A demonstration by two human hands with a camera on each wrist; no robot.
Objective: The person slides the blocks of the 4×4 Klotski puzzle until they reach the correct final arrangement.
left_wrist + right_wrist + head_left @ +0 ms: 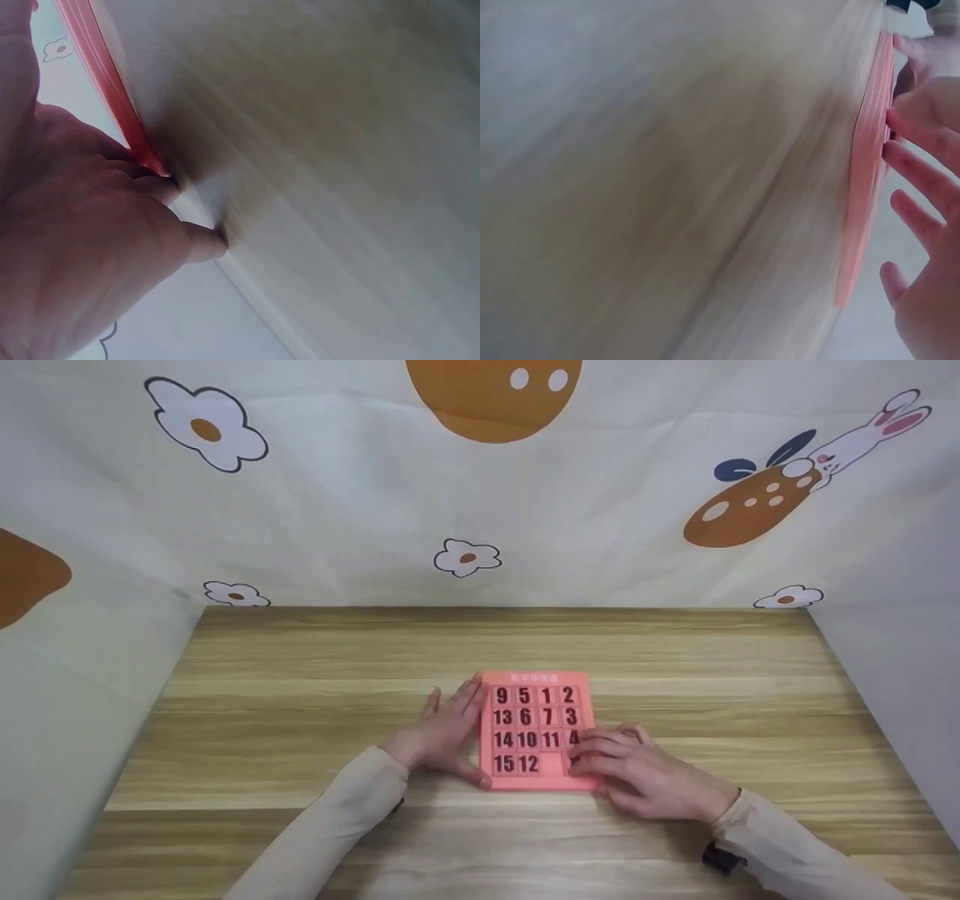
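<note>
A pink number sliding puzzle (536, 783) lies flat on the wooden table in the head view, its tiles in rows of black numerals. The bottom row shows 15 and 12, then a gap, then a tile mostly covered by fingers. My left hand (442, 731) rests along the puzzle's left edge, fingers extended and thumb at the lower corner. Over the lower right tiles, my right hand (649, 780) touches the bottom right one and partly covers the 4. The left wrist view has the left hand (90, 225) against the pink side (112, 90); in the right wrist view, fingertips (900, 157) meet the puzzle's top.
Wood-grain table (300, 660) surrounds the puzzle on every side. A pale cloth wall (337, 510) printed with flowers and a rabbit stands behind it, with similar walls left and right. A black band (724, 858) shows at the right sleeve.
</note>
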